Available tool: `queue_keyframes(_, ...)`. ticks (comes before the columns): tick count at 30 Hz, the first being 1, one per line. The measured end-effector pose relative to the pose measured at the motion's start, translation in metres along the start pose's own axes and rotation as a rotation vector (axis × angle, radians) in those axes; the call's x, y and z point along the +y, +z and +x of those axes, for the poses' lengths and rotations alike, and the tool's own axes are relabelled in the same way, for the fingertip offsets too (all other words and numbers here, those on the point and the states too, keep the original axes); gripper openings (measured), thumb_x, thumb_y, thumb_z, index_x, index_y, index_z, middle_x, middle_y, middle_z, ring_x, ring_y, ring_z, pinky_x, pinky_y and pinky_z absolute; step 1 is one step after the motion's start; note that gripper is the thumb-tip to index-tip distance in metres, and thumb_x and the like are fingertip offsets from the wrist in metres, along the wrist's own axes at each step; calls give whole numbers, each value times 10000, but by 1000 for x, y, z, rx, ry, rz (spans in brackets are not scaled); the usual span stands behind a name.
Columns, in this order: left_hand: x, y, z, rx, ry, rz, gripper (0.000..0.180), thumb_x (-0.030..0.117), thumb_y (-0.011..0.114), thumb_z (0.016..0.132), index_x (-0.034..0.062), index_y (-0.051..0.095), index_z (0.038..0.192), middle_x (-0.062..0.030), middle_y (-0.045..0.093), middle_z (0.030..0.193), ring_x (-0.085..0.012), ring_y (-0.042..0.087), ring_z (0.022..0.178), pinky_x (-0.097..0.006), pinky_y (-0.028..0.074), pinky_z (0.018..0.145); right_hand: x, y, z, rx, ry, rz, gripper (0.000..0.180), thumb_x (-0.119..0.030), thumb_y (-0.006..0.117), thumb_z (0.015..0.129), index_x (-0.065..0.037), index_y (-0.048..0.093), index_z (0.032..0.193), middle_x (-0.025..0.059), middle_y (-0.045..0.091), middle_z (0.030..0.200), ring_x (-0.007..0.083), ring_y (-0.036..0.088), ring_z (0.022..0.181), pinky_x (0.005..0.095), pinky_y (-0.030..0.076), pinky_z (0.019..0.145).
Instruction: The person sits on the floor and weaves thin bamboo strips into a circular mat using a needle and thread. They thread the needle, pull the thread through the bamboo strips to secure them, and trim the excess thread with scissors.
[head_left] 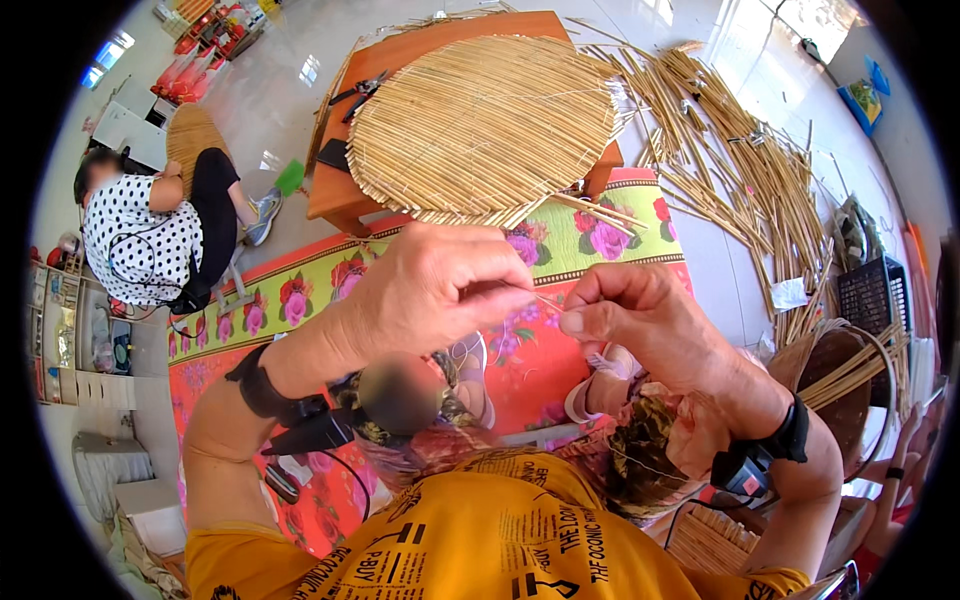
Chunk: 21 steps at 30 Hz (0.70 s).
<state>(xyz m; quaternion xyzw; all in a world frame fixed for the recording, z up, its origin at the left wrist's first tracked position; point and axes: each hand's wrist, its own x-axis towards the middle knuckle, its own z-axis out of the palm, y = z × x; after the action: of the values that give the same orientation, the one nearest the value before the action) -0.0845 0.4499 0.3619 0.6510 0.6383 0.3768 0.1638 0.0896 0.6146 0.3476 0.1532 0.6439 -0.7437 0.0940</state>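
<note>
- While both hands meet above the floral mat (560, 250), the left hand (430, 290) has its fingers closed, pinching one end of a thin reed sliver (545, 300).
- The right hand (640, 315) has thumb and forefinger pinched shut on the sliver's other end.
- Beyond them, a round woven reed mat (480, 125) lies on a low orange table (330, 190).
- Loose reed stalks (750, 160) lie on the floor to the right.

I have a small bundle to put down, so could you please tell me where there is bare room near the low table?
The pale floor left of the orange low table looks bare, up to the seated person. The flowered mat under the left hand and right hand has room. The round woven mat covers the tabletop; loose reeds crowd the right.
</note>
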Motion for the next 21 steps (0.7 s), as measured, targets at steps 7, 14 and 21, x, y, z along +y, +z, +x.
queue_keyframes(7,-85,-28,-8,-252,-529,-430,54,36,661,857,-12,685,847,-5,618,728,-51,581,584,-202,467,517,9,-12,4,-37,-23,-312,95,-63,602,883,27,629,867,18,600,700,52,549,654,250,454,567)
queue_keyframes(14,-115,-42,-23,-260,-675,-630,107,97,664,871,-8,684,871,-2,635,717,-53,593,604,-213,502,547,12,-24,30,-92,132,-331,103,-69,606,857,31,631,849,43,617,693,65,559,652,256,455,566)
queue_keyframes(21,-172,-19,-36,-147,-720,-749,112,105,656,880,-4,673,858,-2,626,707,-53,584,600,-214,491,536,30,-49,79,-123,207,-535,133,-70,645,845,32,669,926,76,674,759,117,632,723,302,500,655)
